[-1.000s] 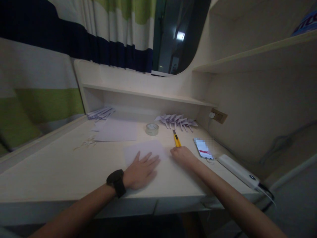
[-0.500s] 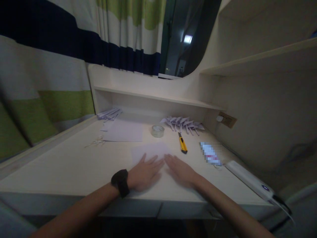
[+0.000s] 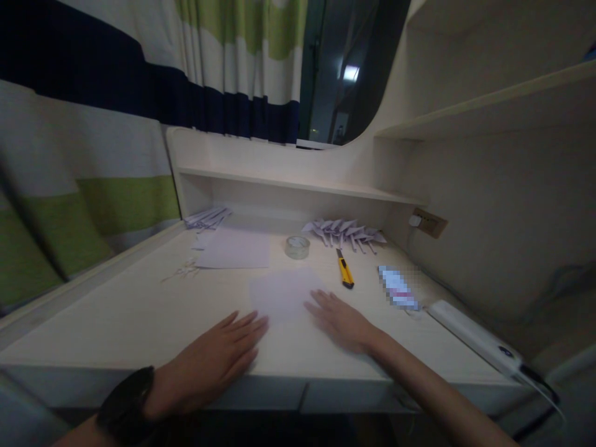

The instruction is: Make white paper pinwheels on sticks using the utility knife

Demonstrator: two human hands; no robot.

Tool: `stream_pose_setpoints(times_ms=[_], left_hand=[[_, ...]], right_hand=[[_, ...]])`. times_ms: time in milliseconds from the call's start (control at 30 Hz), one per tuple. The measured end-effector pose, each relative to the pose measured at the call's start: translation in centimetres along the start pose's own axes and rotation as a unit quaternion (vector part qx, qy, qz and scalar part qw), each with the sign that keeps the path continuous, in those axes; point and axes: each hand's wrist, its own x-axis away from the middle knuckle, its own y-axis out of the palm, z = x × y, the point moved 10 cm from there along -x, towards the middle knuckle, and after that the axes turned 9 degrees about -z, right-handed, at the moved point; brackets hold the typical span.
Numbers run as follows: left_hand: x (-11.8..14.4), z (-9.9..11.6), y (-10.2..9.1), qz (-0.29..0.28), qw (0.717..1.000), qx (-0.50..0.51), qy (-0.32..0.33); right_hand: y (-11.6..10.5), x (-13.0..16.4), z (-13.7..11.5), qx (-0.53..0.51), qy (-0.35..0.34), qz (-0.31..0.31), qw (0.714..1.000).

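A small white sheet of paper [image 3: 284, 293] lies flat on the desk in front of me. At its right edge rests my right hand [image 3: 342, 321], fingers stretched out, the tips over the paper. My left hand [image 3: 218, 355], with a dark watch on the wrist, is off the sheet's lower left corner, fingers extended and holding nothing. Beyond the paper stands a roll of clear tape [image 3: 297, 248]. To the right of it lies a yellow utility knife [image 3: 345, 272].
Folded paper pinwheels [image 3: 344, 233] lie in a row at the back. Larger white sheets [image 3: 235, 245], rolled paper sticks [image 3: 208, 217] and small white scraps [image 3: 187, 268] are at the left. On the right are a phone [image 3: 398, 287] and a white power strip [image 3: 472, 338].
My left hand has slid off the paper toward the lower left. My right hand stays at the right edge of the sheet, its fingers slightly more spread.
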Motion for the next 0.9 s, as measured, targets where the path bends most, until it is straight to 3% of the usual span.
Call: stream_pose_setpoints(times_ms=[200,333,467,567,633,700,800,900], left_hand=[[2.4,-1.3,-1.1,0.053,0.996,-0.06,-0.044],[2.0,-1.7,-2.7,0.096,0.993,-0.058,-0.044],[-2.4,-3.1,-3.8,0.084,0.994,-0.034,-0.053],[-7.7,-4.1,-3.5,0.052,0.996,-0.031,-0.06],[-11.1,-4.5,-2.9,0.039,0.997,-0.025,-0.061],[-13.4,-5.4,-2.4,0.049,0.993,-0.035,-0.102],[-14.8,-6.7,-1.2,0.056,0.983,-0.04,-0.172],[-14.9,-6.9,-0.3,0.058,0.983,-0.031,-0.174]], right_hand=[[-0.3,0.4,0.0,-0.022,0.001,0.021,1.0],[-1.4,0.3,1.4,-0.053,0.026,0.083,0.995],[-4.2,-0.9,5.0,-0.094,0.148,0.186,0.967],[-6.0,-2.6,7.3,-0.107,0.233,0.186,0.949],[-7.6,-3.5,8.4,-0.077,0.263,0.181,0.945],[-9.1,-3.1,10.2,-0.01,0.331,0.187,0.925],[-9.5,-1.2,13.4,0.052,0.442,0.18,0.877],[-8.2,-0.2,15.6,0.065,0.484,0.167,0.857]])
